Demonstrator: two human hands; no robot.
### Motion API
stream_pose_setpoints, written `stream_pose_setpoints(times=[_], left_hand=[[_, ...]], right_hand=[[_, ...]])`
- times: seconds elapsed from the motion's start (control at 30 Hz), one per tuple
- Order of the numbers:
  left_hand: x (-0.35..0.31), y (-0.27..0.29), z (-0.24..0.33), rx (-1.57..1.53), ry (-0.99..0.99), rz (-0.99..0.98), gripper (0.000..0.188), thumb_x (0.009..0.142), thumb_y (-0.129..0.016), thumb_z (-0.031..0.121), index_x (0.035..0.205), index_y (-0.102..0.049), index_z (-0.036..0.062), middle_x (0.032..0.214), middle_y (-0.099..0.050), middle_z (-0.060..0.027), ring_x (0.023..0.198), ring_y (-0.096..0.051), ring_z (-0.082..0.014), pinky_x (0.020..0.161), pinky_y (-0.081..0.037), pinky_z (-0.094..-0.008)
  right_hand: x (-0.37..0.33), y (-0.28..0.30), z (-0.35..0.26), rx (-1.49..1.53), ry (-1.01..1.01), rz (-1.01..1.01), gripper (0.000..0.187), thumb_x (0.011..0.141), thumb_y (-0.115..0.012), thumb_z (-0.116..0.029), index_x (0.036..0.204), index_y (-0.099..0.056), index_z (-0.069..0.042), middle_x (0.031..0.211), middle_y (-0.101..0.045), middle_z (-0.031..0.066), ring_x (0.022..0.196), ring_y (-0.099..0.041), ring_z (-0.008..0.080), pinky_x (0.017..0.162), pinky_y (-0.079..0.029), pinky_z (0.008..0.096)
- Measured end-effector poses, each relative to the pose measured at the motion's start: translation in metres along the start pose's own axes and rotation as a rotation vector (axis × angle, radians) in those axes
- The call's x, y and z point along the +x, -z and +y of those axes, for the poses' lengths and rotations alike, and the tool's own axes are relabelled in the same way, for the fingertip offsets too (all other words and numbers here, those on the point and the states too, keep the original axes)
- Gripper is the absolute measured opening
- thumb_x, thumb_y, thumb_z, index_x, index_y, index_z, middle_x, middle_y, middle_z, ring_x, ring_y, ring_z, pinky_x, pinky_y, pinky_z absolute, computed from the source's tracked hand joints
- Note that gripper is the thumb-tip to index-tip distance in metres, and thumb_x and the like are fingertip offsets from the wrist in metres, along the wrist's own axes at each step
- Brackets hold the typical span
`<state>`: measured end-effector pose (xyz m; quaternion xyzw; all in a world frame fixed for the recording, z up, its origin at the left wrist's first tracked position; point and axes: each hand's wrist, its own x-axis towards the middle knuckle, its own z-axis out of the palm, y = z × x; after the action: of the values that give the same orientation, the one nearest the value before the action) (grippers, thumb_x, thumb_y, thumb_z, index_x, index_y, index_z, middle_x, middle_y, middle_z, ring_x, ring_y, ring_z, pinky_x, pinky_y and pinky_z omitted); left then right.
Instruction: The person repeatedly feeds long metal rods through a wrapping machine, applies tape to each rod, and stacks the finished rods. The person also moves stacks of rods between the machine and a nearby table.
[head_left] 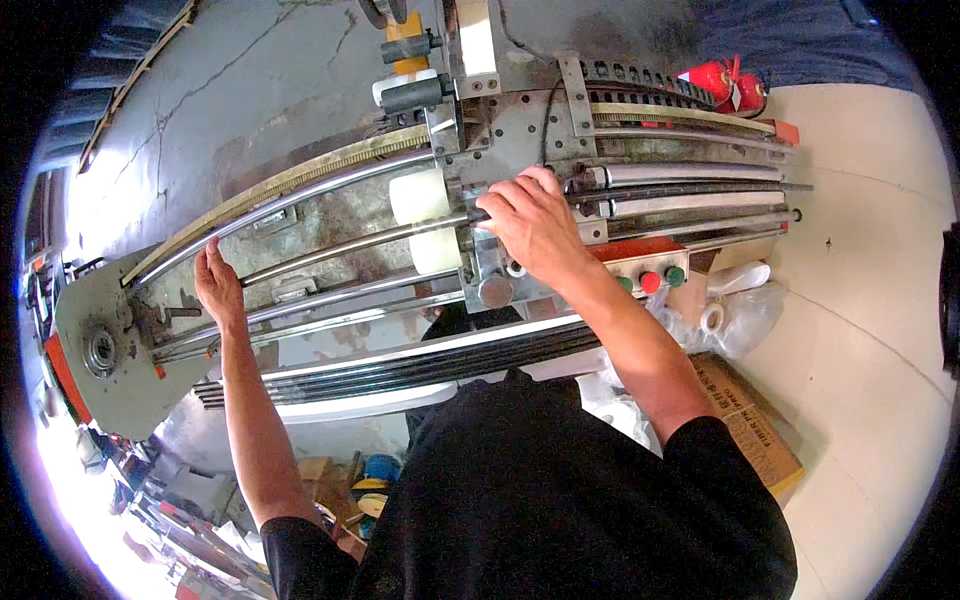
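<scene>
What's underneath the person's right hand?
Around the right hand, parts of the metal carriage show, and a steel rod approaches from the left. Whatever the hand covers can't be seen.

Bare hands point(219, 290) point(537, 228), left and centre of frame: 2. Red fire extinguishers point(709, 79) point(748, 95), upper right: 2. Round push-buttons, right of centre: 2 green point(674, 276) point(625, 284), 1 red point(651, 282).

A slim, shiny metal rod point(340, 252) lies lengthwise along a long machine point(350, 215), crossing over the machine's pale, smooth block point(432, 252). The machine has a stained, silvery-grey metal bed and ends at the left in a broad grey plate point(130, 385).
</scene>
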<state>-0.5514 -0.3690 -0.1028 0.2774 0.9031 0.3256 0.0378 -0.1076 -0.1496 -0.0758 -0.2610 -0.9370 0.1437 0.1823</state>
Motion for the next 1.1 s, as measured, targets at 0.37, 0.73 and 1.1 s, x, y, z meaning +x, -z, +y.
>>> stream_pose_setpoints(times=[0.37,0.73,1.1], left_hand=[[-0.003,0.003,-0.005,0.125,-0.024,-0.022,0.035,0.104,-0.058,0.039,0.118,-0.07,0.0094,0.071,-0.058,-0.0051,0.064,-0.054,-0.0163,0.064,-0.046,-0.0349],[-0.014,-0.095,0.139,-0.225,-0.147,-0.695,0.049,0.098,-0.068,0.035,0.133,-0.061,0.0006,0.12,-0.07,-0.0138,0.11,-0.064,-0.0211,0.097,-0.051,-0.0333],[-0.02,-0.193,0.185,-0.52,0.214,-1.443,0.038,0.094,-0.072,0.038,0.116,-0.069,0.0065,0.105,-0.072,-0.0048,0.096,-0.067,-0.0178,0.086,-0.054,-0.0346]], right_hand=[[0.003,-0.004,-0.006,0.043,-0.004,-0.009,0.021,0.083,-0.069,-0.017,0.102,-0.065,-0.008,0.101,-0.065,0.0067,0.1,-0.061,0.0261,0.102,-0.04,0.0429],[0.004,0.004,-0.008,0.05,-0.027,-0.042,0.023,0.084,-0.069,-0.015,0.105,-0.066,-0.008,0.104,-0.065,0.0054,0.1,-0.061,0.0247,0.103,-0.039,0.0434],[0.005,0.009,-0.012,0.061,-0.068,-0.012,0.035,0.077,-0.079,-0.013,0.109,-0.066,-0.009,0.109,-0.065,0.0045,0.101,-0.061,0.0246,0.104,-0.038,0.0456]])
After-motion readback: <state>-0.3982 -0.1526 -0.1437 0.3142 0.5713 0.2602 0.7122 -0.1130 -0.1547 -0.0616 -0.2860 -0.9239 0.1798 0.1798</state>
